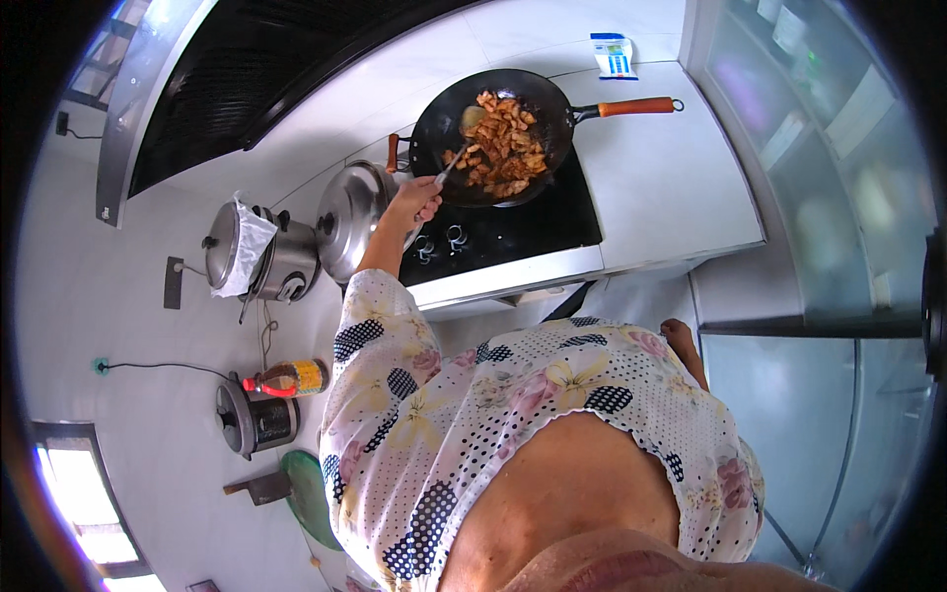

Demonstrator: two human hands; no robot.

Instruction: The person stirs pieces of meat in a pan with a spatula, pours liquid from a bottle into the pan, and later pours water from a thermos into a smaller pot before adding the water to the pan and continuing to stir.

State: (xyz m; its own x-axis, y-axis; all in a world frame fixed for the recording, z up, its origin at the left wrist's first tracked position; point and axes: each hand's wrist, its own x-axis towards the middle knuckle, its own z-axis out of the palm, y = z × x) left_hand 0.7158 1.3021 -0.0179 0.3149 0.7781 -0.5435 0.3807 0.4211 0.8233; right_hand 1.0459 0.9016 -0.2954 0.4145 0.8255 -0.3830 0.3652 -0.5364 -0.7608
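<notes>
My left hand (419,200) grips the handle of a metal cooking spatula or ladle (457,157), whose head reaches into a black wok (436,177). Browned pieces of food, apparently meat, (507,144) lie in the wok. The wok sits over a black glass cooktop (562,214), its long wooden handle (638,107) pointing right and a short wooden grip at its left. My right hand (677,334) hangs low beside my patterned top, away from the wok; its fingers are too small to read.
Left of the wok stand a domed metal lid (351,214) and a steel electric cooker (296,255) with a white cloth. Nearer are a red-capped bottle (300,377), a dark cooker (270,423), a cleaver (268,488) and a green board (307,488). A packet (614,55) stands behind; the range hood (222,81) overhangs.
</notes>
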